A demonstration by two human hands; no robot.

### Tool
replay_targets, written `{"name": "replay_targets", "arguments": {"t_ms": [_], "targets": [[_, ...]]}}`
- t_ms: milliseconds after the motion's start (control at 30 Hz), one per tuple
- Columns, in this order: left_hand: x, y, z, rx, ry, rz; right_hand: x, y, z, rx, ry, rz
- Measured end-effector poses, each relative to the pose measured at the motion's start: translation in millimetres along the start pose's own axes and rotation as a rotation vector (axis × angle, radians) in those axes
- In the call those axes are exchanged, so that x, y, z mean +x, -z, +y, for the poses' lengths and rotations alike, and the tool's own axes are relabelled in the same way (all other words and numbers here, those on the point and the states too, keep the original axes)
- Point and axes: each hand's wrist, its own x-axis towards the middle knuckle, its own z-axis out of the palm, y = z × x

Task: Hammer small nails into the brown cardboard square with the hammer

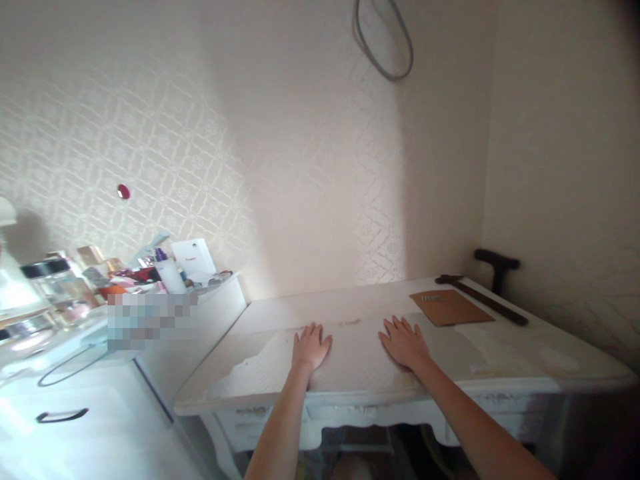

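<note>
My left hand (311,348) lies flat on the white table (350,370), palm down with its fingers apart. To its right, my right hand (405,343) rests on the same tabletop, also palm down and spread. Neither hand holds anything. Just beyond my right hand is a brown board or folder (453,308) with a row of small pale pieces (431,297) on it, too small to make out. A dark hammer-shaped tool (487,301) with a long handle lies along the right side of the table, past the brown board.
On the left a white cabinet (75,440) carries several bottles and jars, among them a black-lidded clear jar (55,283), and a white box (194,259). A dark T-shaped handle (497,263) stands behind the table's right edge. A grey cable loop (387,67) hangs on the wall.
</note>
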Motion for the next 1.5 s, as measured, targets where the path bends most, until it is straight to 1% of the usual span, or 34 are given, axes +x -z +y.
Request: {"name": "replay_targets", "arguments": {"t_ms": [400, 833, 1033, 1500], "targets": [[-0.2, 1.0, -0.1, -0.002, 0.007, -0.011, 1.3, -2.2, 0.4, 0.003, 0.001, 0.009], [0.9, -1.5, -1.6, -0.006, -0.006, 0.017, 1.2, -1.9, 0.5, 0.016, -0.005, -0.004], [0.8, -1.0, -1.0, -0.009, 0.002, 0.003, 0.4, -1.2, 0.1, 0.011, -0.002, 0.002], [-0.2, -0.8, -0.6, -0.008, -0.005, 0.011, 0.9, -2.7, 0.8, 0.007, 0.005, 0.014]]}}
